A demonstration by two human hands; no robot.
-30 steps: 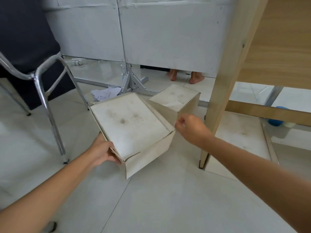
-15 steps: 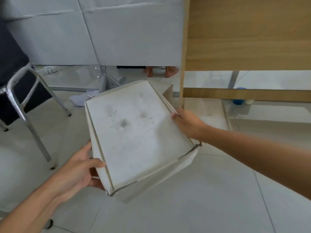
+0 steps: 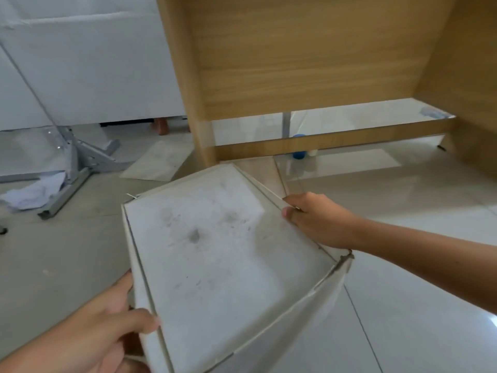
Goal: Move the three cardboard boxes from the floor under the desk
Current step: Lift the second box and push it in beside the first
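A large pale cardboard box (image 3: 215, 254) with a dusty, smudged top is held tilted above the floor, filling the middle of the view. My left hand (image 3: 107, 332) grips its near left corner, thumb on the top. My right hand (image 3: 314, 222) clasps its far right edge. A second box (image 3: 158, 160) rests on the floor left of the desk leg, only its top showing. A third box (image 3: 265, 172) peeks out behind the held one, at the foot of the leg.
The wooden desk (image 3: 309, 63) stands ahead with its left leg (image 3: 193, 103) and low crossbar (image 3: 336, 141). A blue ball (image 3: 299, 153) lies behind the crossbar. A grey metal stand (image 3: 78, 157) and crumpled paper (image 3: 35, 193) lie left. A person's bare foot (image 3: 161, 126) shows under the white partition.
The large box has come up off the floor and closer to me, held by both hands. My view has swung right, bringing the space under the desk into sight; the chair has left the view.
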